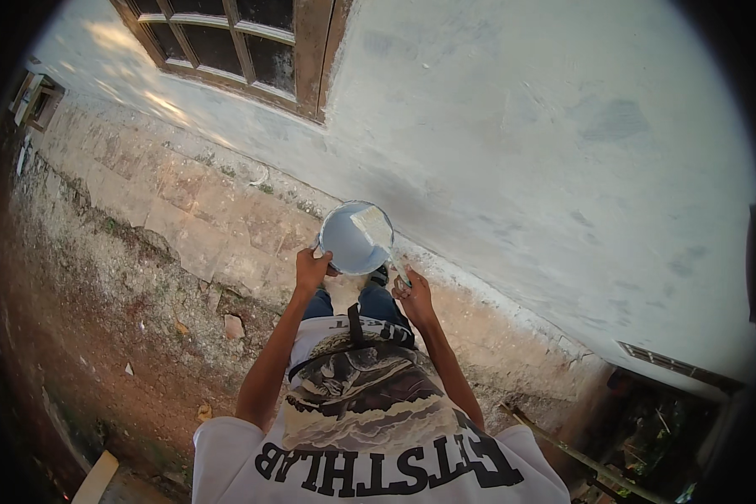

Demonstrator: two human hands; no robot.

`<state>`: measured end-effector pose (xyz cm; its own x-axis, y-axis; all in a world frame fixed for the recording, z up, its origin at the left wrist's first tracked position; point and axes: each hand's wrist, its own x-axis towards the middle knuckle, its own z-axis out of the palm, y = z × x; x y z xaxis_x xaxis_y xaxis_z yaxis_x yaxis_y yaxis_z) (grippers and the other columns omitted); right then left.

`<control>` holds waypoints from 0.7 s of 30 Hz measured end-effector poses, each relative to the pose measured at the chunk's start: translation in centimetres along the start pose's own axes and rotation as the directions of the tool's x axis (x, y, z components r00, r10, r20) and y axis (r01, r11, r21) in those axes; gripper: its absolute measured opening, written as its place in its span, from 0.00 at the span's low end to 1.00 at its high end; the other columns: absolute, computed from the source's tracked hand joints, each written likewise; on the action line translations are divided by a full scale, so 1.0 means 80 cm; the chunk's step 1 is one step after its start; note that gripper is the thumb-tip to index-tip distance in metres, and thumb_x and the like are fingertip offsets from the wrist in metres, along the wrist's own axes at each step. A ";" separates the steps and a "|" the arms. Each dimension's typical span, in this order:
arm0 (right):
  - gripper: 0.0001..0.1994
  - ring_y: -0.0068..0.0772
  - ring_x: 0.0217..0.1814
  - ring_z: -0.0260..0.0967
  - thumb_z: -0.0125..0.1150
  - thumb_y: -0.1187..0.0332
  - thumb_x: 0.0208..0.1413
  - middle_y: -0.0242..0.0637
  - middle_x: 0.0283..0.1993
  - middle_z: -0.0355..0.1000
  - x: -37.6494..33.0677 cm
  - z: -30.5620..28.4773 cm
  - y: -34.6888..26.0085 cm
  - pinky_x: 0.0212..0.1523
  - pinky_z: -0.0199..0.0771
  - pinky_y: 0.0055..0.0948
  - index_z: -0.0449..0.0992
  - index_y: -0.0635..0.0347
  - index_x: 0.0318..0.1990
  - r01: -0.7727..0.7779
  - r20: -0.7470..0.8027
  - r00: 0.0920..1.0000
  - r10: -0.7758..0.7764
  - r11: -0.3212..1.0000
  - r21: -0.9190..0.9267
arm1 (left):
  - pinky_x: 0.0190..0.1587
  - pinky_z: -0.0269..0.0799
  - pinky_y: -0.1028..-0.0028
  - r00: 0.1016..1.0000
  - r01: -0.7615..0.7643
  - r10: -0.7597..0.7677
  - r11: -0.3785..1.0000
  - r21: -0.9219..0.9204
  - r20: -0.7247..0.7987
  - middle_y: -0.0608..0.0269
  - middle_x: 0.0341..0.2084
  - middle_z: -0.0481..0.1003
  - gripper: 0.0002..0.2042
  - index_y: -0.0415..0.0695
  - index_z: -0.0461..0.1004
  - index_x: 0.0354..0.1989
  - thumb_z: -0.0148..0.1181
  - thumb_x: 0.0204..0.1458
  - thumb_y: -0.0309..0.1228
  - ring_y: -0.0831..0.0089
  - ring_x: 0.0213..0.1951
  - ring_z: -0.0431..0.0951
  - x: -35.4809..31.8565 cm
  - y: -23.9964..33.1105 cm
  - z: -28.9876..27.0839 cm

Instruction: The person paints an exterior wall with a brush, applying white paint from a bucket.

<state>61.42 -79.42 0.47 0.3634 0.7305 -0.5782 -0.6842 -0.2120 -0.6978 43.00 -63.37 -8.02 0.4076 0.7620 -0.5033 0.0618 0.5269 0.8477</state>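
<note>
The person's left hand (312, 267) grips the near left edge of a round, pale blue-grey bucket (344, 242), its fingers curled at the rim, with the thumb toward the opening. The bucket is held up in front of the body, above the feet, its open top facing the camera and its inside wall a smooth light blue-grey. The right hand (415, 296), just beyond the bucket's lower right side, has its fingers closed around the thin handle of a wide, flat brush with a whitish head (373, 227). That head lies across the right part of the bucket's opening; whether it touches the inner wall cannot be told. To the right rises a pale, whitish-blue plastered wall (512, 151) with darker grey patches, and set in it at the upper left is a brown wooden-framed window (227, 42) with dark panes. Along the wall's foot runs a worn, reddish-brown paved strip (185, 202), bordered by rough, crumbling ground (126, 302). The person wears a white printed T-shirt (370, 428) and blue trousers (381, 302).
</note>
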 end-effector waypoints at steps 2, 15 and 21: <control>0.16 0.18 0.18 0.46 0.44 0.59 0.67 0.23 0.16 0.52 -0.006 0.004 -0.016 0.25 0.52 0.23 0.71 0.65 0.41 -0.001 -0.016 1.000 0.001 1.000 0.022 | 0.18 0.77 0.72 1.000 0.012 -0.012 1.000 0.003 0.000 0.45 0.17 0.76 0.11 0.21 0.68 0.36 0.55 0.53 0.21 0.64 0.16 0.79 0.000 0.006 0.003; 0.16 0.18 0.18 0.46 0.43 0.57 0.67 0.22 0.17 0.51 0.091 -0.028 -0.045 0.23 0.50 0.22 0.70 0.62 0.42 0.070 -0.122 0.991 -0.058 0.993 0.091 | 0.20 0.79 0.70 0.993 0.023 -0.029 0.998 -0.057 -0.110 0.43 0.19 0.75 0.11 0.19 0.66 0.36 0.54 0.52 0.20 0.61 0.18 0.79 -0.012 -0.003 -0.029; 0.14 0.18 0.19 0.47 0.42 0.61 0.66 0.23 0.19 0.52 0.178 -0.023 -0.062 0.22 0.51 0.22 0.69 0.63 0.43 0.063 -0.206 0.978 -0.028 0.984 0.166 | 0.19 0.79 0.69 0.986 0.050 -0.063 0.995 -0.084 -0.155 0.44 0.20 0.75 0.12 0.20 0.65 0.36 0.55 0.52 0.21 0.59 0.18 0.79 -0.019 0.001 -0.040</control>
<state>71.13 -69.16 -5.06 0.5049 0.5864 -0.6334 -0.7556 -0.0546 -0.6528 39.47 -63.23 -7.71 0.2572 0.7764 -0.5754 0.0052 0.5943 0.8042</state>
